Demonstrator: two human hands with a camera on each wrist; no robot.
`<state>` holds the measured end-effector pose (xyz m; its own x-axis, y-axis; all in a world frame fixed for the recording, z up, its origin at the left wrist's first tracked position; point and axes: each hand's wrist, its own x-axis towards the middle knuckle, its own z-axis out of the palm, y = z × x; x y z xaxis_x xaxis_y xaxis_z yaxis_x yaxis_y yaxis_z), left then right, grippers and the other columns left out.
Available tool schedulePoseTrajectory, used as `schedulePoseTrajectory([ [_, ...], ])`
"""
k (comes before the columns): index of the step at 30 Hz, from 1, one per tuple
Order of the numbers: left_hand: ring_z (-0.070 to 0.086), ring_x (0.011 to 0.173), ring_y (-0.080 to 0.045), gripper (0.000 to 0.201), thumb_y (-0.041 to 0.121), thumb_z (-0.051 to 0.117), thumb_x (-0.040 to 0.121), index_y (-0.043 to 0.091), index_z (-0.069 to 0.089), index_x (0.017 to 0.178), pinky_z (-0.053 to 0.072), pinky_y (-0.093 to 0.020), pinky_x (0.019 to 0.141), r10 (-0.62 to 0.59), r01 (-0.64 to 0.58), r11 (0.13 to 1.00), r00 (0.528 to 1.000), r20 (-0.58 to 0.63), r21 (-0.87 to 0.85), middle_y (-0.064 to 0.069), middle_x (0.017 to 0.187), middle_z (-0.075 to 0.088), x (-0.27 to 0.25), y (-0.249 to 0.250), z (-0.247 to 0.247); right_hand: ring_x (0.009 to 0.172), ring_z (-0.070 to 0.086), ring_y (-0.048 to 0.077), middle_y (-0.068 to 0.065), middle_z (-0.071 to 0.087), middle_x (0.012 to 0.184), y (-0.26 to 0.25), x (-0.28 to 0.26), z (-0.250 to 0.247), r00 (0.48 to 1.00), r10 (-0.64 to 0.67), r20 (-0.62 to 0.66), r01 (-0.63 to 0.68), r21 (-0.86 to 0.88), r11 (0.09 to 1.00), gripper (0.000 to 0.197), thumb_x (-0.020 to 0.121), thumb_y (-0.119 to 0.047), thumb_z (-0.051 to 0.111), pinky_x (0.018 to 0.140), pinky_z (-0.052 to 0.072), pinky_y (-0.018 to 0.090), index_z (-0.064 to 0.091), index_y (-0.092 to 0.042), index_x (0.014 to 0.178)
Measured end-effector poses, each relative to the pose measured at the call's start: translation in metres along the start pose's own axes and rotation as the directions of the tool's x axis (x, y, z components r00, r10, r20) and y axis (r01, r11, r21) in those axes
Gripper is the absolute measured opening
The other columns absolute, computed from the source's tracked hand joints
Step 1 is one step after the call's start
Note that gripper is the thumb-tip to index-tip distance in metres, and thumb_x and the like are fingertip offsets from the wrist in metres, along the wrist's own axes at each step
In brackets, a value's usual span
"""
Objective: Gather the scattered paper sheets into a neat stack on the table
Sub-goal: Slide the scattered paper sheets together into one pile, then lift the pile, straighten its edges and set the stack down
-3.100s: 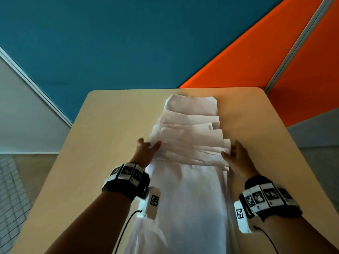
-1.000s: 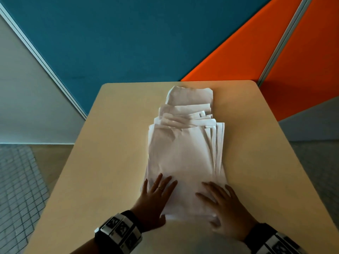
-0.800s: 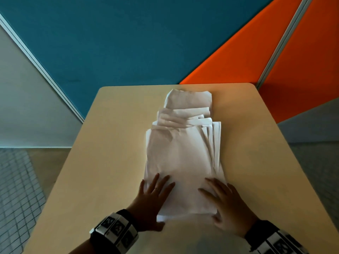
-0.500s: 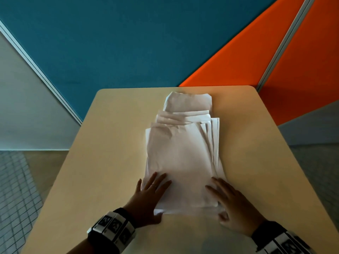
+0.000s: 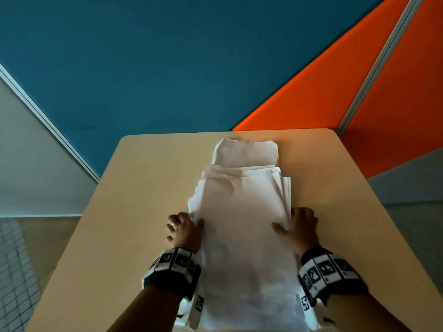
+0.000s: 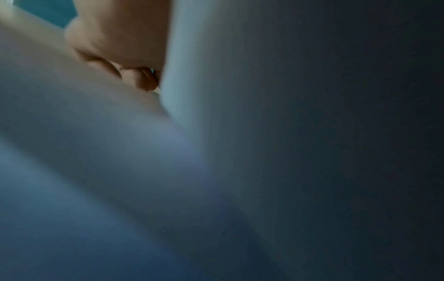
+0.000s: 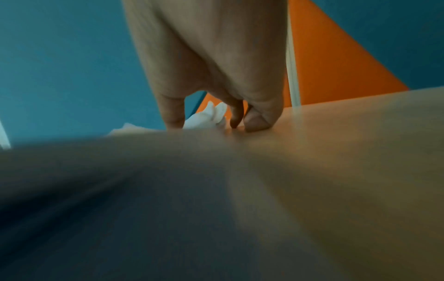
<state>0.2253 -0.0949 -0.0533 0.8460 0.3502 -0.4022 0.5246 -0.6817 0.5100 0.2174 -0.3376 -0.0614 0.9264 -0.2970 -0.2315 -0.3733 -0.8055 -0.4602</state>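
Observation:
A pile of white paper sheets point(image 5: 242, 212) lies lengthwise down the middle of the beige table point(image 5: 143, 188), its far sheets still fanned out and offset. My left hand point(image 5: 183, 230) sits at the pile's left edge with fingers curled and the thumb touching the paper. My right hand point(image 5: 300, 225) holds the right edge, thumb on top and fingers curled down beside it. In the left wrist view, curled fingers point(image 6: 139, 79) lie against the paper edge point(image 6: 240, 95). In the right wrist view, the fingertips point(image 7: 257, 119) touch the table next to the paper point(image 7: 204, 117).
Bare tabletop point(image 5: 347, 212) lies on both sides of the pile. Teal wall panels point(image 5: 167, 68) and orange wall panels point(image 5: 323, 92) stand right behind the table's far edge. Tiled floor point(image 5: 14, 271) shows to the left.
Both hands left the near end of the top sheet, where they lay flat, and moved outward and forward to the pile's side edges with fingers curled. The far sheets look more bunched together.

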Motion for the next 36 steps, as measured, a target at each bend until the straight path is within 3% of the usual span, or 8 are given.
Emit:
schedulePoseTrajectory([
  [6, 0.005, 0.143, -0.037, 0.062, 0.03, 0.036, 0.095, -0.008, 0.013, 0.14, 0.011, -0.047, 0.116, -0.101, 0.115, 0.982, 0.99, 0.1, -0.147, -0.023, 0.154, 0.005, 0.025, 0.034, 0.001, 0.129, 0.029, 0.036, 0.02, 0.027, 0.142, -0.035, 0.023, 0.004, 0.999, 0.026, 0.034, -0.031, 0.13, 0.991, 0.079, 0.075, -0.029, 0.071, 0.107, 0.026, 0.038, 0.029, 0.005, 0.133],
  [10, 0.027, 0.134, -0.039, 0.048, 0.016, 0.044, 0.092, -0.009, 0.03, 0.131, 0.024, -0.043, 0.111, 0.004, 0.004, 0.962, 1.0, 0.028, -0.272, -0.026, 0.145, 0.026, 0.033, 0.038, 0.006, 0.129, 0.039, 0.034, 0.022, 0.036, 0.141, -0.031, 0.035, -0.003, 0.998, 0.052, 0.029, -0.058, 0.245, 0.968, 0.075, 0.078, -0.026, 0.069, 0.106, 0.032, 0.036, 0.029, 0.003, 0.135],
  [14, 0.051, 0.114, -0.043, 0.037, 0.009, 0.048, 0.09, -0.006, 0.037, 0.122, 0.043, -0.043, 0.09, 0.096, -0.079, 0.93, 0.995, 0.03, -0.36, -0.033, 0.126, 0.05, 0.032, 0.042, 0.008, 0.118, 0.052, 0.036, 0.02, 0.053, 0.131, -0.02, 0.044, -0.007, 0.985, 0.158, 0.066, -0.17, 0.439, 0.882, 0.068, 0.076, -0.023, 0.071, 0.101, 0.042, 0.04, 0.038, -0.002, 0.132],
  [17, 0.054, 0.109, -0.041, 0.038, 0.007, 0.05, 0.088, -0.002, 0.039, 0.123, 0.043, -0.041, 0.084, 0.092, -0.068, 0.914, 0.995, 0.04, -0.399, -0.032, 0.122, 0.055, 0.028, 0.039, 0.008, 0.116, 0.055, 0.035, 0.021, 0.056, 0.13, -0.015, 0.04, -0.007, 0.974, 0.182, 0.135, -0.226, 0.522, 0.823, 0.066, 0.073, -0.025, 0.073, 0.104, 0.043, 0.048, 0.046, -0.001, 0.128],
  [21, 0.055, 0.106, -0.042, 0.037, 0.005, 0.05, 0.087, -0.001, 0.039, 0.122, 0.039, -0.036, 0.077, 0.092, -0.061, 0.914, 0.994, 0.059, -0.401, -0.032, 0.118, 0.057, 0.008, 0.02, 0.009, 0.136, 0.035, 0.032, 0.018, 0.035, 0.148, -0.011, 0.021, -0.005, 0.977, 0.147, 0.153, -0.201, 0.453, 0.869, 0.074, 0.081, -0.02, 0.066, 0.115, 0.026, 0.039, 0.027, 0.0, 0.14],
  [25, 0.054, 0.092, -0.03, 0.038, 0.004, 0.054, 0.086, -0.002, 0.04, 0.122, 0.038, -0.032, 0.076, 0.089, -0.046, 0.891, 0.993, 0.075, -0.451, -0.03, 0.116, 0.059, -0.029, -0.013, 0.008, 0.131, 0.041, 0.031, 0.018, 0.041, 0.145, 0.009, -0.018, 0.003, 0.976, 0.085, 0.2, -0.174, 0.484, 0.857, 0.075, 0.078, -0.023, 0.07, 0.112, 0.033, 0.047, 0.031, -0.004, 0.139],
  [31, 0.06, 0.105, -0.041, 0.035, 0.005, 0.062, 0.084, 0.006, 0.044, 0.114, 0.05, -0.056, 0.092, 0.027, 0.126, 0.75, 0.975, 0.221, -0.649, -0.027, 0.115, 0.06, -0.091, -0.066, 0.004, 0.106, 0.061, 0.031, 0.014, 0.064, 0.116, 0.048, -0.084, 0.002, 0.951, 0.009, 0.31, -0.191, 0.565, 0.803, 0.056, 0.07, -0.017, 0.076, 0.099, 0.047, 0.05, 0.051, -0.011, 0.12],
  [36, 0.061, 0.089, -0.03, 0.075, 0.029, 0.078, 0.049, -0.002, 0.049, 0.11, 0.058, -0.035, 0.072, 0.11, 0.076, 0.689, 0.972, 0.208, -0.721, -0.022, 0.104, 0.062, -0.09, -0.056, -0.01, 0.102, 0.062, 0.025, 0.007, 0.065, 0.109, 0.035, -0.085, -0.011, 0.923, -0.076, 0.376, -0.208, 0.657, 0.724, 0.042, 0.078, -0.015, 0.07, 0.092, 0.048, 0.038, 0.053, -0.014, 0.116],
])
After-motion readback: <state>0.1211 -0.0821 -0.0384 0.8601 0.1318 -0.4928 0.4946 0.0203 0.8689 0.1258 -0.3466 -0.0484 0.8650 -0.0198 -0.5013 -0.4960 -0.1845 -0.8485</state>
